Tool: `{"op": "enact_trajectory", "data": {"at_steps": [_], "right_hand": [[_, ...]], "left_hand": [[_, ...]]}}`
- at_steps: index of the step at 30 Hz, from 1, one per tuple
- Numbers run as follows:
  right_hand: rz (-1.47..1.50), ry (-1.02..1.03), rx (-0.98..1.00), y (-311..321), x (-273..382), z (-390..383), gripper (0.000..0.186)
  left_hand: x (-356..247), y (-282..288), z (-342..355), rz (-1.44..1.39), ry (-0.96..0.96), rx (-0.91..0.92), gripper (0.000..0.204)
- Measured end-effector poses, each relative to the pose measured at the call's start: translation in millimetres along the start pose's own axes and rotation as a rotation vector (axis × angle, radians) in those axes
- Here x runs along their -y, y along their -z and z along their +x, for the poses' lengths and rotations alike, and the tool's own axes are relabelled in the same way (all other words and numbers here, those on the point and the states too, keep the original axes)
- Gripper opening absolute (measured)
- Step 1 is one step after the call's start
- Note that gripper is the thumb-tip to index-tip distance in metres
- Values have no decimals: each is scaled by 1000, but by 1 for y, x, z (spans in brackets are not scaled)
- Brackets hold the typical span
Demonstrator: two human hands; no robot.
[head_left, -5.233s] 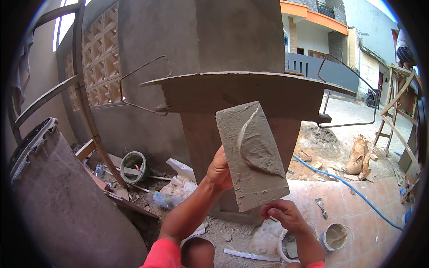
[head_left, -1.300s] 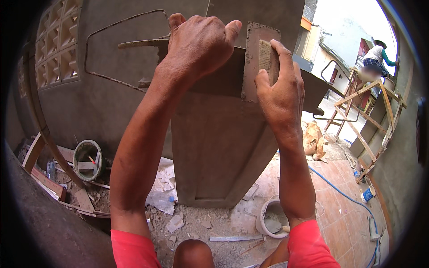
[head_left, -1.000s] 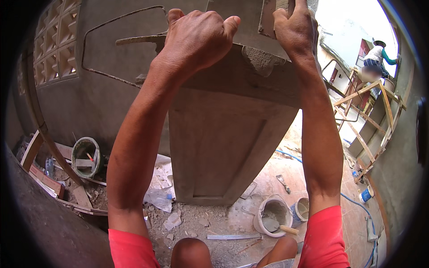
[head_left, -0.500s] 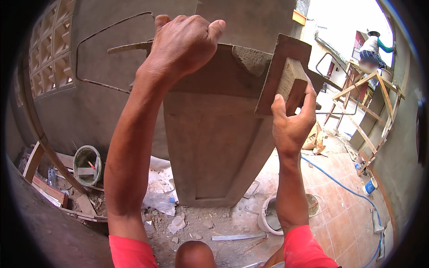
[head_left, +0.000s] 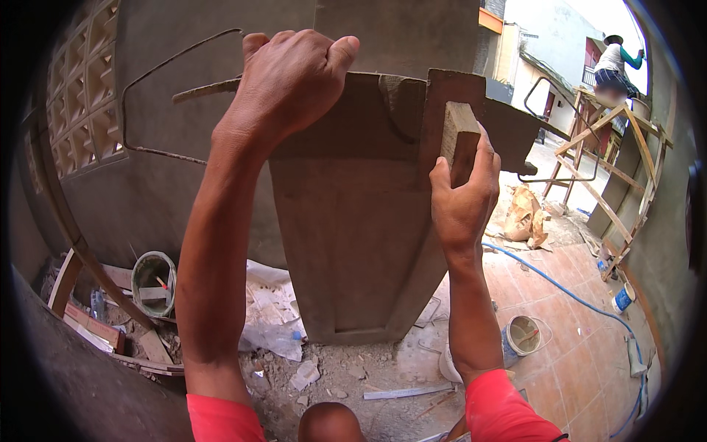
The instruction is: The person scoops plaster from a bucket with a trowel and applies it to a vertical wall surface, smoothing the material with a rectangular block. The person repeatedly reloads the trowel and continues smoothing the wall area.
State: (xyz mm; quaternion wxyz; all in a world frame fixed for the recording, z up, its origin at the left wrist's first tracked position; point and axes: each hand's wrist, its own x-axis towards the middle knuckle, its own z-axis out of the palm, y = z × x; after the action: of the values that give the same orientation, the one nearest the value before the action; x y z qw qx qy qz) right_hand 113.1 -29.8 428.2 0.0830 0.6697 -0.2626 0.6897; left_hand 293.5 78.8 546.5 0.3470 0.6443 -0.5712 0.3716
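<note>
Daylight falls on an outdoor building site. A grey rendered wall fills the view from 9 to 12 o'clock, with a patterned block screen at 10. Terracotta floor tiles spread at 4 o'clock, crossed by a blue hose. Wooden scaffolding stands at 2 o'clock; rubble lies at 6.

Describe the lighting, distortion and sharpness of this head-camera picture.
Head view: daylight is even on the grey plastered column, while the sky at upper right is blown out white; fisheye bends the wooden scaffold and leaves a black rim; the left hand and the right hand gripping the wooden float are sharp; the distant person is small and soft.
</note>
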Motion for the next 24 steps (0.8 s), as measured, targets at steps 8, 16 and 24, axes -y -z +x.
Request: {"op": "enact_trajectory", "data": {"at_steps": [8, 16, 24], "right_hand": [[-105, -174, -239, 31, -69, 16, 55], [219, 91, -15, -6, 30, -5, 70], [23, -11, -76, 3, -12, 9, 64]], "left_hand": [[-2, 6, 1, -16, 26, 74, 54], [6, 4, 1, -157, 5, -23, 50], [4, 6, 3, -211, -16, -7, 45]]}}
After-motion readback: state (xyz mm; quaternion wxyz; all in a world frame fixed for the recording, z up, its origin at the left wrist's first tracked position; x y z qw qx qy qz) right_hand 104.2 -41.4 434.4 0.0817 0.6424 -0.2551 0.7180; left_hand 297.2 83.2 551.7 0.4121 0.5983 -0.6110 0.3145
